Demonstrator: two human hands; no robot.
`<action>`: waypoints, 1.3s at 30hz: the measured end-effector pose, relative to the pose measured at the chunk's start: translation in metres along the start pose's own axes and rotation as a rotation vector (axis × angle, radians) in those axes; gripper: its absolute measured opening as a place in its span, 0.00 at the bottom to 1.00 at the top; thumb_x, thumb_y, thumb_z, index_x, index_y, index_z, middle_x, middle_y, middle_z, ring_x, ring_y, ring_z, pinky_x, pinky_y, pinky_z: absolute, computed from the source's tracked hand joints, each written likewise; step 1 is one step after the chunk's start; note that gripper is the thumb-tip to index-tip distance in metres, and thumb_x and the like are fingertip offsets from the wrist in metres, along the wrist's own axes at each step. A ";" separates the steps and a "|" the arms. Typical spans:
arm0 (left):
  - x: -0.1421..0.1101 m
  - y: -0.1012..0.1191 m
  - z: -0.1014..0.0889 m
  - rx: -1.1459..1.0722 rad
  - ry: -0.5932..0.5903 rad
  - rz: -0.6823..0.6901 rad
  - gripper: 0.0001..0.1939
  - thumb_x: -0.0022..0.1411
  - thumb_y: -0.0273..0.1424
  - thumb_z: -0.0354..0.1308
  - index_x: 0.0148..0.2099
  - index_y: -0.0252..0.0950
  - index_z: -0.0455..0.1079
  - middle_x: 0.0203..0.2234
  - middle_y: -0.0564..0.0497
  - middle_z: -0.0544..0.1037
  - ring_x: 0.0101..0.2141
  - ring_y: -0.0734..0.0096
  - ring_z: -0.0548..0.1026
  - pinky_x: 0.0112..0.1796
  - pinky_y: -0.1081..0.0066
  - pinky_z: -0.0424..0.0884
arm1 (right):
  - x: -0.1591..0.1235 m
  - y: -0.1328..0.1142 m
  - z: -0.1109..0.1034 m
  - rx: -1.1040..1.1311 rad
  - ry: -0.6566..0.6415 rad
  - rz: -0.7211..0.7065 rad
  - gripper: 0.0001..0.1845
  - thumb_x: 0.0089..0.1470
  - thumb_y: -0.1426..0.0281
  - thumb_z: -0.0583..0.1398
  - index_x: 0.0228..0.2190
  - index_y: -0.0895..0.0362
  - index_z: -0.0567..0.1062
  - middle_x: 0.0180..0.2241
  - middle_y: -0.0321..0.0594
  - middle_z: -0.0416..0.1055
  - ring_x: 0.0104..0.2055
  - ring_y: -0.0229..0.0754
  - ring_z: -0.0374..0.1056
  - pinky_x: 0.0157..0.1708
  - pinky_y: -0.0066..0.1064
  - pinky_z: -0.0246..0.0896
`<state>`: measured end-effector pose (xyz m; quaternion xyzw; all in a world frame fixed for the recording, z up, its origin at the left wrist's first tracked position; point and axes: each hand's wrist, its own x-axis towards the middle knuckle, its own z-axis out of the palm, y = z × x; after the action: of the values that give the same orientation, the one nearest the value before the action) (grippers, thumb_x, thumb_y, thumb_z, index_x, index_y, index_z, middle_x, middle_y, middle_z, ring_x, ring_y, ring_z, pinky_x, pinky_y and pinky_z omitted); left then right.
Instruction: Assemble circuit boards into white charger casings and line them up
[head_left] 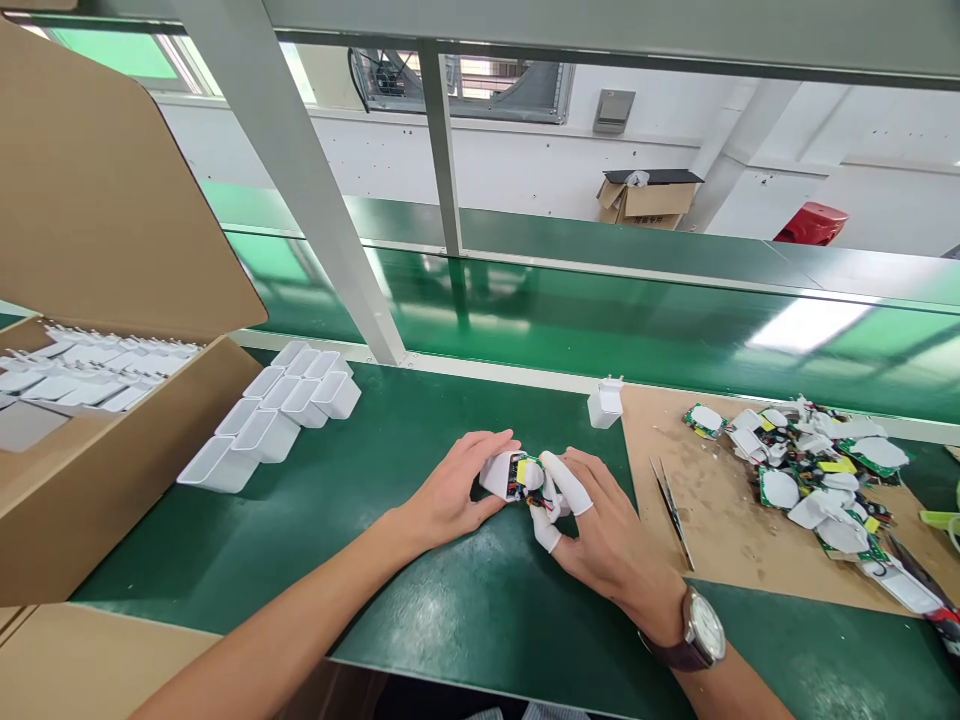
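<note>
Over the middle of the green bench, my left hand (457, 485) grips a white plastic housing (495, 476) between thumb and fingers. My right hand (600, 520), with white finger cots on its thumb and a finger, pinches a small circuit board (529, 478) with yellow and white parts. The board sits at the housing's open end, partly inside it as far as I can see. My right fingers hide the board's far side. Behind them, a white charger-like piece (605, 402) stands upright on the bench.
Several empty white housings (266, 415) stand in rows at left, beside an open cardboard box (225, 390) of white parts. On a brown board (720, 540) at right lie tweezers (673, 515) and a heap of circuit boards (817, 470). Metal posts (330, 210) rise at the back edge.
</note>
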<state>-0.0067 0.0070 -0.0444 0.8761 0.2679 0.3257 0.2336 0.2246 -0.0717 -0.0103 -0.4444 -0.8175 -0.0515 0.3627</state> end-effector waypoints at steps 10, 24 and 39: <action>0.000 -0.001 0.000 0.014 -0.009 -0.002 0.41 0.67 0.29 0.63 0.74 0.45 0.46 0.58 0.43 0.74 0.60 0.55 0.69 0.59 0.50 0.70 | 0.000 -0.001 -0.001 -0.050 0.003 -0.026 0.38 0.59 0.78 0.58 0.68 0.63 0.55 0.50 0.55 0.74 0.53 0.58 0.69 0.51 0.54 0.75; 0.001 0.001 0.002 -0.026 -0.008 -0.027 0.40 0.67 0.30 0.63 0.74 0.46 0.47 0.58 0.44 0.74 0.59 0.56 0.69 0.59 0.52 0.71 | 0.000 0.000 -0.001 0.009 0.010 0.022 0.39 0.61 0.77 0.59 0.69 0.59 0.53 0.49 0.53 0.74 0.54 0.58 0.70 0.50 0.52 0.76; 0.001 0.006 0.005 0.033 -0.004 -0.057 0.41 0.66 0.33 0.65 0.73 0.46 0.49 0.57 0.43 0.75 0.59 0.52 0.70 0.59 0.49 0.67 | -0.005 0.003 0.007 0.075 -0.033 0.050 0.39 0.62 0.76 0.59 0.69 0.57 0.53 0.51 0.53 0.74 0.56 0.57 0.70 0.53 0.54 0.74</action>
<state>-0.0010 0.0017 -0.0436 0.8725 0.2977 0.3129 0.2286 0.2246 -0.0706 -0.0187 -0.4514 -0.8135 -0.0046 0.3667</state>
